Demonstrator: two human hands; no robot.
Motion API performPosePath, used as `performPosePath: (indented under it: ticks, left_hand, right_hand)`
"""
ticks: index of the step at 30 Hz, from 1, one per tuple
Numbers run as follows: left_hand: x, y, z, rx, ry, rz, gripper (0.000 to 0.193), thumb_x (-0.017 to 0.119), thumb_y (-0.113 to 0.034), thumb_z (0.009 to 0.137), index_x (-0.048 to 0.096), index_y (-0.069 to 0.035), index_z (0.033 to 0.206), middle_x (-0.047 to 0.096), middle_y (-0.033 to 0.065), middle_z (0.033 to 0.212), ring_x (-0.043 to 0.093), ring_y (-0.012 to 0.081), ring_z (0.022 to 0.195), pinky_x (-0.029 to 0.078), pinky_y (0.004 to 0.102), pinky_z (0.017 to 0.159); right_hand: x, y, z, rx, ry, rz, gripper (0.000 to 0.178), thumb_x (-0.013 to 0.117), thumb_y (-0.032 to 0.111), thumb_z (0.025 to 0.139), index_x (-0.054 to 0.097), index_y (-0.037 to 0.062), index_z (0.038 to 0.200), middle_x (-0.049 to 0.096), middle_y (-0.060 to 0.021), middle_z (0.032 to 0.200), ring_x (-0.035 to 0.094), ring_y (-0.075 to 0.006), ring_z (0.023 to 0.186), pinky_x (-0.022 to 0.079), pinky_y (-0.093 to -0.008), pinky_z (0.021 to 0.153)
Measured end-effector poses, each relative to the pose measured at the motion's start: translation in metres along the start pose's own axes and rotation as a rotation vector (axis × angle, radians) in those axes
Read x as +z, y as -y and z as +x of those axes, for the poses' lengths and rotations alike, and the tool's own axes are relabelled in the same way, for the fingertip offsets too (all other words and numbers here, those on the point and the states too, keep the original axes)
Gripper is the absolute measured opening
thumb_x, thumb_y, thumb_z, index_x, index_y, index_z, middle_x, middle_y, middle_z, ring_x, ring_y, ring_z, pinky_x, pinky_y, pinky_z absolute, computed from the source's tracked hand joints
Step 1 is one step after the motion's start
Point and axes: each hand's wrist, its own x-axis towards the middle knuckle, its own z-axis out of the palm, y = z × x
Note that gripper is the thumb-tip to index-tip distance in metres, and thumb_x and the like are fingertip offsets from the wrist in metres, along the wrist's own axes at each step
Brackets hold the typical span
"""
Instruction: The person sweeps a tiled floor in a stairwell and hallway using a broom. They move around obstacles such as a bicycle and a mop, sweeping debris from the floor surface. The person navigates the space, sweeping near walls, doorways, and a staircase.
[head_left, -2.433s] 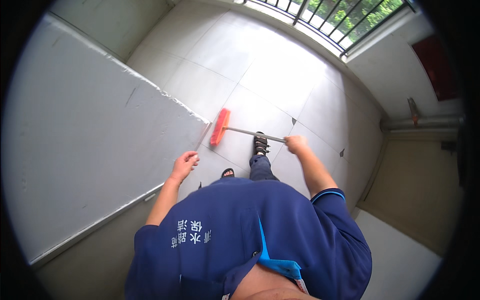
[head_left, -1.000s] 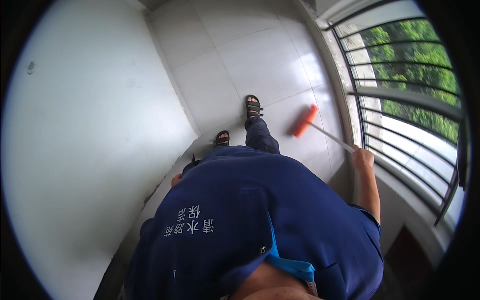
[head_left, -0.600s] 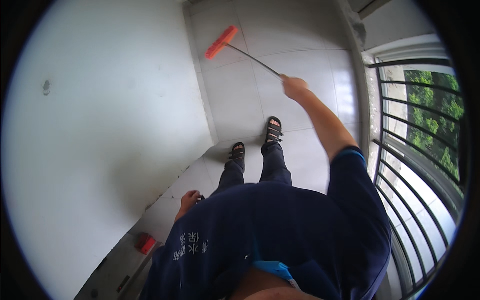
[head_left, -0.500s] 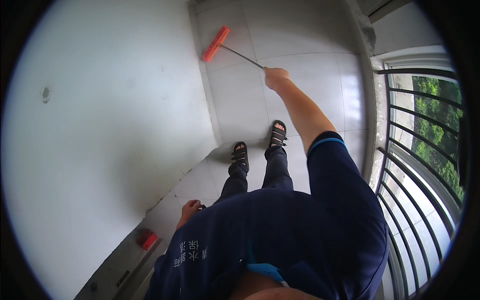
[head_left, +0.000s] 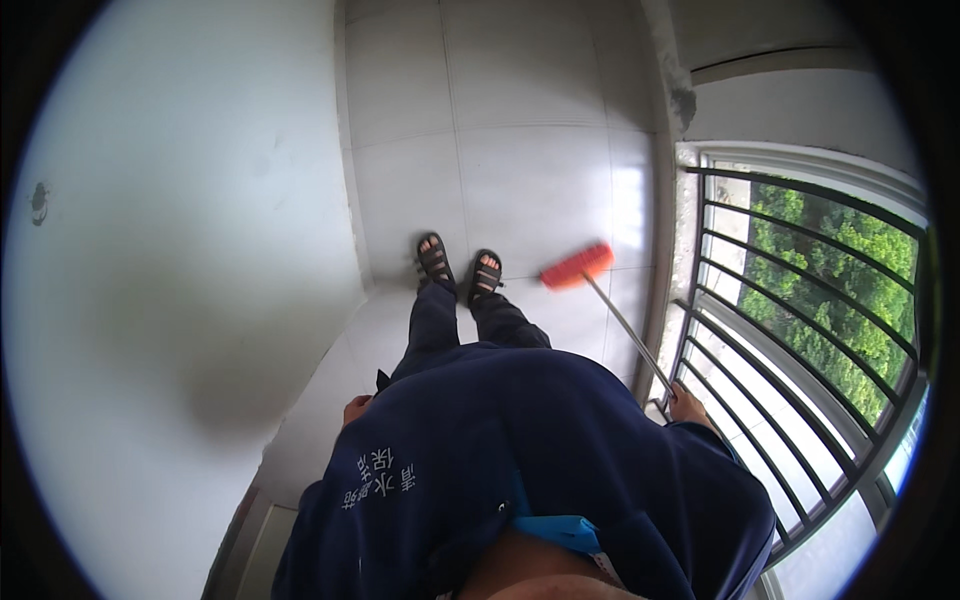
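Observation:
My right hand (head_left: 688, 404) grips the thin metal handle of a broom (head_left: 618, 318), low at my right side beside the railing. The broom's orange-red head (head_left: 577, 266) rests on the pale floor tiles just right of my sandalled feet (head_left: 460, 268). My left hand (head_left: 356, 408) hangs at my left hip, mostly hidden behind my dark blue shirt; only the knuckles show and I cannot see whether it holds anything.
A broad white wall (head_left: 170, 300) fills the left side, its foot running along the tiled floor (head_left: 520, 150). A dark metal railing (head_left: 790, 360) with trees behind it closes off the right. A concrete ledge (head_left: 680, 240) runs below the railing.
The broom head has come from far ahead by the wall back to the floor near my feet on the right. My right arm has dropped from outstretched to my side.

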Motion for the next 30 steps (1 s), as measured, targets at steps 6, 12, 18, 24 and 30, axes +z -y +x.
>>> performPosePath:
  ticks: [6,12,18,24,30]
  left_hand:
    - [-0.039,-0.147,0.082,0.127,0.107,0.084,0.031,0.058,-0.027,0.079,0.057,-0.001,0.097,0.062,0.0100,0.084,0.059,0.0182,0.070,0.047,0.0297,0.058]
    - [-0.086,-0.356,0.103,0.242,0.090,-0.268,0.030,0.053,-0.027,0.082,0.054,-0.004,0.101,0.061,0.0080,0.085,0.058,0.0173,0.070,0.047,0.0306,0.058]
    - [-0.094,-0.419,0.115,0.266,0.108,-0.277,0.034,0.052,-0.029,0.083,0.051,-0.004,0.107,0.060,0.0085,0.090,0.059,0.0183,0.076,0.047,0.0316,0.061]
    - [-0.077,-0.391,0.086,0.091,-0.041,-0.428,0.031,0.052,-0.026,0.082,0.053,-0.003,0.103,0.061,0.0089,0.088,0.059,0.0173,0.074,0.047,0.0296,0.059]
    - [-0.058,-0.358,0.042,-0.170,-0.021,-0.255,0.031,0.053,-0.023,0.082,0.054,0.001,0.102,0.061,0.0095,0.085,0.059,0.0177,0.070,0.048,0.0280,0.056]
  right_hand:
    - [-0.121,0.062,0.026,0.130,-0.090,-0.317,0.030,0.051,0.020,0.077,0.055,0.0210,0.107,0.062,-0.0068,0.097,0.058,-0.0233,0.094,0.047,-0.0350,0.078]
    - [-0.267,0.145,-0.011,-0.013,-0.327,-0.177,0.027,0.045,0.030,0.084,0.053,0.0209,0.108,0.063,-0.0105,0.086,0.060,-0.0276,0.082,0.046,-0.0401,0.070]
    - [-0.399,0.321,0.096,-0.398,-0.529,0.045,0.027,0.039,0.029,0.086,0.048,0.0200,0.109,0.060,-0.0155,0.076,0.058,-0.0362,0.071,0.045,-0.0463,0.062]
    - [-0.586,0.575,0.260,-0.623,-0.709,-0.195,0.030,0.034,0.026,0.089,0.048,0.0161,0.114,0.060,-0.0147,0.092,0.059,-0.0311,0.083,0.047,-0.0440,0.069]
    - [-0.640,0.661,0.333,-0.668,-0.580,-0.067,0.031,0.037,0.024,0.087,0.046,0.0195,0.117,0.061,-0.0118,0.088,0.060,-0.0303,0.079,0.048,-0.0412,0.066]
